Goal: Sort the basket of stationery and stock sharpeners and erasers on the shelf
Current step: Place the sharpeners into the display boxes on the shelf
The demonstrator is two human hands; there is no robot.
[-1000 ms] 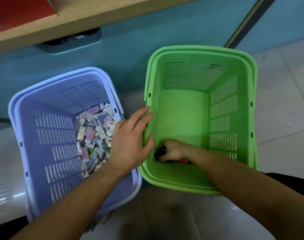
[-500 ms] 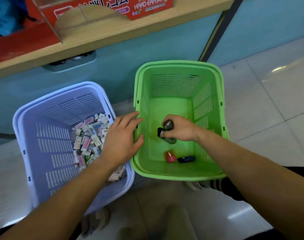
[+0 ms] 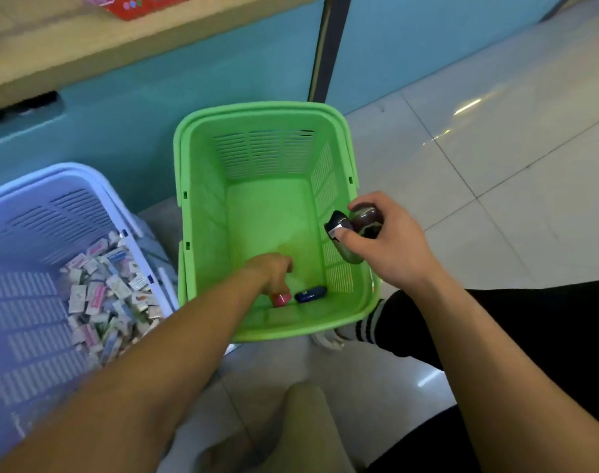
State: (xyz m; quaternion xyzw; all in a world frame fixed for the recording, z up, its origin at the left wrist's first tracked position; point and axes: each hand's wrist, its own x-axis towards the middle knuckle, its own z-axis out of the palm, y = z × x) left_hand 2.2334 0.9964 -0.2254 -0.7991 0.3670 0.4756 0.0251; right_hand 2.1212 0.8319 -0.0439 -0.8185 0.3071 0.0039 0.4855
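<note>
Lilac slotted plastic basket (image 3: 86, 172), far left: holds a loose heap of small paper-wrapped erasers (image 3: 103, 295), none shelved. Pale wooden shelf (image 3: 86, 46) above: its stock is out of view.

Green slotted plastic basket (image 3: 257, 109): a small red sharpener (image 3: 281, 299) and a dark blue oval sharpener (image 3: 310, 294) lie on its floor. Left hand (image 3: 272, 271) reaches onto the red one; whether its grip has closed cannot be told. Right hand (image 3: 390, 247), at the right rim, has its grip closed round several dark sharpeners (image 3: 345, 233).

Judgement: sorting nearly done, stocking outstanding.
</note>
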